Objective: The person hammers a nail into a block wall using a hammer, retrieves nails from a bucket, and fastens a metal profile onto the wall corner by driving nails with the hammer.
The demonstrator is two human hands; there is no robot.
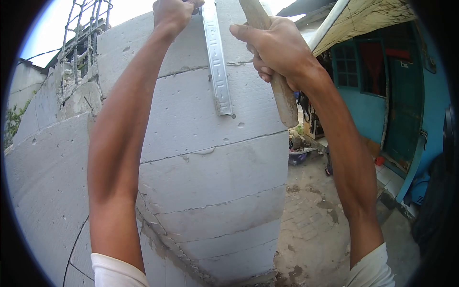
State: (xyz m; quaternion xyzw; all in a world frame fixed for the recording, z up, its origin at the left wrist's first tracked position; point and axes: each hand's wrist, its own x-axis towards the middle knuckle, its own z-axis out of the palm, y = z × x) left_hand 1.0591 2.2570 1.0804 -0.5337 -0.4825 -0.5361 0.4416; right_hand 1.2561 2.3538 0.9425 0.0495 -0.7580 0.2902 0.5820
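A ridged metal strip [217, 62] hangs upright against the pale block wall [215, 167], with a nail head showing near its lower end. My left hand [176, 14] is at the top edge of the view beside the strip, its fingers closed; what they pinch is cut off or too small to name. To the right of the strip, my right hand [282, 50] is wrapped round a wooden handle [285, 103]. The handle's upper end runs out of view, and its lower end points down past the wall's right edge.
Bare steel rebar [76, 38] rises from a rough column at the upper left. On the right are a turquoise house wall [361, 107], a dark green door [401, 105], a sloping pole [329, 24] and a paved path [311, 225]. Assorted items lie beyond the wall's edge.
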